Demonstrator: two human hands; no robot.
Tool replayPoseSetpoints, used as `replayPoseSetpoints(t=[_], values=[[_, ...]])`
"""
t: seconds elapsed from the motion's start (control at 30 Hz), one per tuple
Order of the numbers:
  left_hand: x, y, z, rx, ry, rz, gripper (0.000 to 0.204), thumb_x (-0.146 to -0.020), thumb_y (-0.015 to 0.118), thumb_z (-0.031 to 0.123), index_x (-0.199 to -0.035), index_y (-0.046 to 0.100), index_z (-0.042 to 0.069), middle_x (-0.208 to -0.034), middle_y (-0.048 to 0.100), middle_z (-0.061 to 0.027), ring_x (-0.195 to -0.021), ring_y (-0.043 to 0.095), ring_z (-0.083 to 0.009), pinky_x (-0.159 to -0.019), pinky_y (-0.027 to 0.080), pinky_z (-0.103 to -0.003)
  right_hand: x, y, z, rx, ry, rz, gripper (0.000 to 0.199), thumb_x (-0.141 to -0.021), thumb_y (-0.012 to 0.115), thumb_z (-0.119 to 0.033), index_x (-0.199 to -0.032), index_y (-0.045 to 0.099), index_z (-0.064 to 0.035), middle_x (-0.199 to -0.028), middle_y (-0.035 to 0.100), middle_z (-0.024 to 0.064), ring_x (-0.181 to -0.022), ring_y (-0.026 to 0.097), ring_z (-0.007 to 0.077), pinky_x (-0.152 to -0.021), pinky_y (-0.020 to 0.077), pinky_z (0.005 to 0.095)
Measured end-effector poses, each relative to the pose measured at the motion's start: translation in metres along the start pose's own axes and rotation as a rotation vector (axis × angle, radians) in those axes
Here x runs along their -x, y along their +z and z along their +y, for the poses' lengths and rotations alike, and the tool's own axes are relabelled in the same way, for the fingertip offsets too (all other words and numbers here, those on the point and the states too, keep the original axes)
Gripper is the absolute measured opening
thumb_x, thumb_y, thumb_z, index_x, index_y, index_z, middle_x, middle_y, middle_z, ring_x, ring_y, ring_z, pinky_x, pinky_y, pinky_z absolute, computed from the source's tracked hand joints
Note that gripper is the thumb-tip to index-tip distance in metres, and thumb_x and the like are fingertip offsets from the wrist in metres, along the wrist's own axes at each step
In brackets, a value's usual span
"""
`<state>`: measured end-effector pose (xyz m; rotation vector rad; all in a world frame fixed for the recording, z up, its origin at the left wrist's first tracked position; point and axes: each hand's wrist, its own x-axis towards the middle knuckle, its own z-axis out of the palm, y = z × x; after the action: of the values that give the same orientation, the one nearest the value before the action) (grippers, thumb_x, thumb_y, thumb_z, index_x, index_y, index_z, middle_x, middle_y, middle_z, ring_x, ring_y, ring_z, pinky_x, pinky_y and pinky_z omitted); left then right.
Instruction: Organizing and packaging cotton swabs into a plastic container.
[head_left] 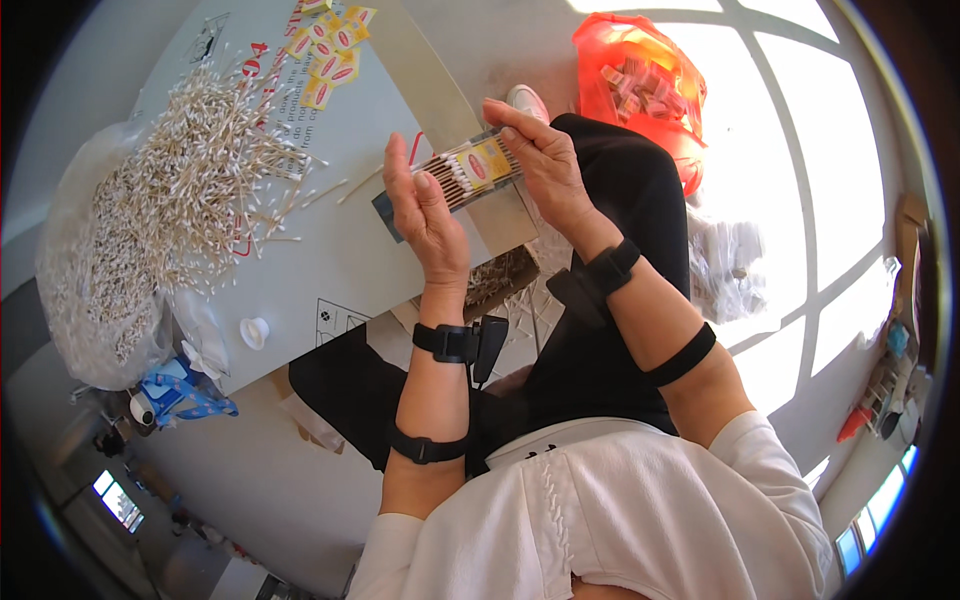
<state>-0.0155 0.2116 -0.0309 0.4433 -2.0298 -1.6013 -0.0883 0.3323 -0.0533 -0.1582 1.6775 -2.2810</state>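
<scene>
A flat packet of cotton swabs is held up between two hands above the lap.

The left hand is pressed flat, fingers together, against the near end of the swab packet, while the right hand is clamped on its far end. Just beyond, on the left, a white table is seen, strewn with a heap of loose cotton swabs; yellow labels lie at its far edge. An orange plastic bag sits far right on the floor.
</scene>
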Motion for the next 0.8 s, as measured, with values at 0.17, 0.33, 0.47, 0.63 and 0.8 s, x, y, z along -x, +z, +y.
replayPoseSetpoints(t=[0.17,0.33,0.47,0.63,0.8], values=[[0.0,0.001,0.0,0.038,-0.007,0.014,0.063,-0.106,0.034,0.043,-0.146,0.036,-0.006,-0.149,0.04,-0.0207,-0.138,0.039,-0.0288,-0.116,0.028,-0.041,0.001,0.001,-0.003,-0.112,0.033,0.03,0.031,-0.101,0.051,-0.006,-0.13,0.061,-0.001,-0.121,0.067,0.0066,-0.114,0.058,0.0118,-0.101,0.0435,0.0256],[0.002,0.01,0.001,0.107,-0.004,-0.023,0.054,-0.107,0.035,0.033,-0.145,0.036,-0.005,-0.151,0.037,-0.0178,-0.139,0.037,-0.0279,-0.117,0.026,-0.04,0.001,0.001,-0.002,-0.14,0.021,0.015,0.031,-0.102,0.051,-0.008,-0.13,0.061,-0.0009,-0.121,0.066,0.0069,-0.113,0.058,0.0123,-0.101,0.0441,0.0266],[0.002,0.016,0.0,0.105,0.018,-0.025,0.054,-0.107,0.035,0.033,-0.145,0.036,-0.005,-0.151,0.037,-0.0176,-0.139,0.037,-0.028,-0.117,0.027,-0.041,0.001,0.001,-0.001,-0.132,0.01,0.007,0.03,-0.102,0.051,-0.008,-0.129,0.062,-0.001,-0.12,0.067,0.0069,-0.113,0.058,0.0127,-0.101,0.0444,0.027],[0.001,0.03,0.005,0.131,-0.013,-0.033,0.063,-0.106,0.033,0.044,-0.144,0.036,-0.007,-0.148,0.039,-0.0211,-0.14,0.036,-0.0291,-0.119,0.024,-0.043,0.0,-0.002,0.001,-0.139,0.014,0.001,0.03,-0.103,0.05,-0.008,-0.128,0.062,-0.0005,-0.119,0.066,0.0071,-0.112,0.058,0.0131,-0.1,0.0457,0.0278],[-0.002,0.033,0.003,0.255,-0.031,-0.03,0.062,-0.106,0.034,0.043,-0.143,0.036,-0.007,-0.149,0.038,-0.0209,-0.141,0.034,-0.029,-0.119,0.022,-0.044,0.0,0.001,0.0,-0.143,0.03,-0.011,0.03,-0.103,0.049,-0.008,-0.128,0.062,0.0001,-0.118,0.067,0.0069,-0.112,0.059,0.0133,-0.1,0.046,0.0281]])
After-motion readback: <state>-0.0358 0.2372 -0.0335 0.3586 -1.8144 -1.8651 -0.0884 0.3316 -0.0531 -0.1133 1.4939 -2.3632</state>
